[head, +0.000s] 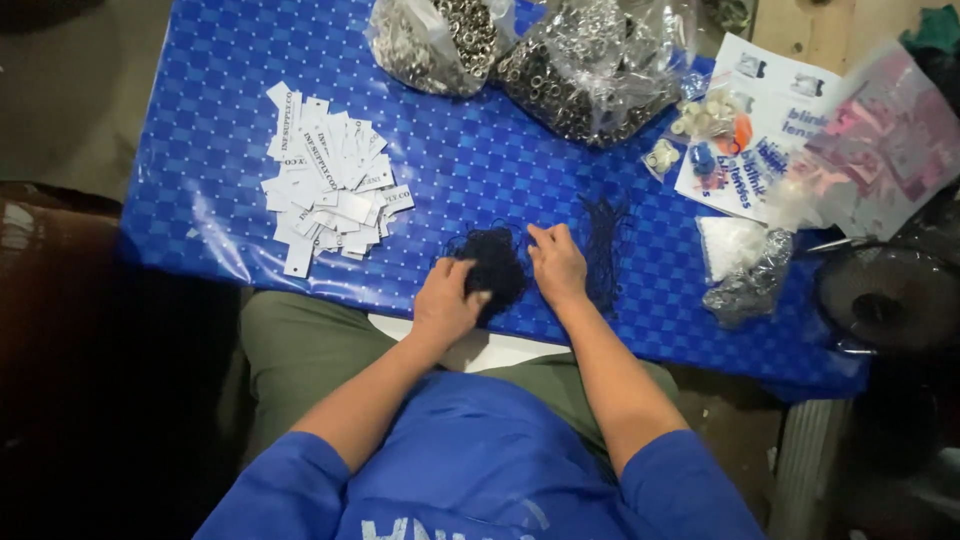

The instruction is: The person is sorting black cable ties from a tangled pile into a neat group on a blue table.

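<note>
Nearest, the left hand (pixel 445 300) pinches into a tangle of dark thin cords (pixel 495 268); the right hand (pixel 557 265) presses fingers on it just beside. Light, limp, snag-prone: probably best picked strand by strand. White paper tags (pixel 330 185) lie well left.

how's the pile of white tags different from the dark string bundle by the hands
The white tags are flat, stiff rectangles spread in a loose heap; the dark string bundle is a soft tangled clump. The tags lie untouched to the left of the hands, while the left hand and right hand both rest on the string. The tag heap covers more cloth than the clump. Both lie on the blue checked tablecloth.
</note>
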